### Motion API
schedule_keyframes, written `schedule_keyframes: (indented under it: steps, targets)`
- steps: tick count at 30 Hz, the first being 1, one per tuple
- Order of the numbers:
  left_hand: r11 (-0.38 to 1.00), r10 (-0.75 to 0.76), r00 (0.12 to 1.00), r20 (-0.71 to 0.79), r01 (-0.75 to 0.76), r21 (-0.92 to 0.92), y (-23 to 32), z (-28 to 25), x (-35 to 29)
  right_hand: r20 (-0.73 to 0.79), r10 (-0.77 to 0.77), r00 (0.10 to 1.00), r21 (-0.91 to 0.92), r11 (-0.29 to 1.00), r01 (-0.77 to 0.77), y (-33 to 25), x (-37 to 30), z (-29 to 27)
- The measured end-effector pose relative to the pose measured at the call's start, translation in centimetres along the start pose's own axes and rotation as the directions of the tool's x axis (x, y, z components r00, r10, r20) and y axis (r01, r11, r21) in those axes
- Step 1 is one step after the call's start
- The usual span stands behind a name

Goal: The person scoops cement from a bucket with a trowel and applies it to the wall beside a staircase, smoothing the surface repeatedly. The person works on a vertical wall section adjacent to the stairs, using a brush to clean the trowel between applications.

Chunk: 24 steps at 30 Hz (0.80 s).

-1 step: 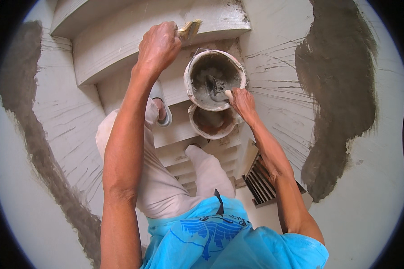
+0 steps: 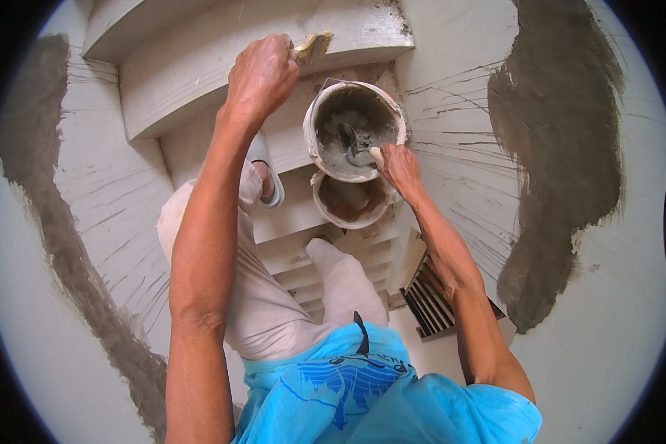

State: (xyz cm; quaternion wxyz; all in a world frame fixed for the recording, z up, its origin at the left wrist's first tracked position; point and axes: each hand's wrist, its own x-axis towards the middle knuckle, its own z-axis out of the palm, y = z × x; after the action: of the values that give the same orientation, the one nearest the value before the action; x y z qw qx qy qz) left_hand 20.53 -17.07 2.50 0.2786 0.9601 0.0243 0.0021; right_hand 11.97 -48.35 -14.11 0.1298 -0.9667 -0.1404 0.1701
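The relation that matters most is between the scoop-like tool with a dark metal head and a pale handle (image 2: 348,137) and the right hand (image 2: 399,170): the tool's head lies in the round, whitish, cement-smeared bucket (image 2: 309,137) just above the middle of the frame, to the left of and slightly above that hand. The tool's long axis seems to slant from its head, up and left, down to the right, where the pale end of its handle meets the fingers at the bucket's lower right rim. The right hand is curled in around that handle end, though its far fingers are hidden and I cannot tell how firmly they close. It is clearly the nearer hand; the left hand (image 2: 263,78) is up and left of the bucket, well apart from the scoop, folded into a fist around a flat tool with a ragged yellowish end, probably a brush (image 2: 314,46), which points right and slightly up across the white concrete stair steps (image 2: 177,96). Below the first bucket, partly overlapped by it in this view, is a second pale, crusted round bucket (image 2: 325,213); whether the two touch cannot be told.
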Motion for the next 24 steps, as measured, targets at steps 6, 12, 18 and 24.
schedule_keyframes:
  steps: [6, 12, 18, 24]
  targets:
    - [0.998, 0.066, 0.998, -0.011, -0.066, 0.011, -0.6, 0.2, 0.2, -0.028, -0.037, 0.999, -0.082, 0.996, 0.035, 0.3, 0.9, 2.0]
    - [0.996, 0.083, 0.996, -0.043, -0.084, -0.018, -0.8, 0.6, 0.1, 0.005, -0.055, 0.998, -0.154, 0.987, 0.055, 0.2, 1.7, 1.8]
    - [0.997, 0.033, 0.992, 0.124, -0.041, 0.059, -0.3, 0.2, 0.5, 0.036, -0.028, 0.999, -0.104, 0.994, 0.032, 0.8, 1.9, 0.8]
    - [0.996, 0.057, 0.992, 0.110, -0.064, 0.056, -0.4, 0.4, 0.4, 0.102, 0.008, 0.995, -0.087, 0.996, 0.001, -0.1, 1.8, 0.7]
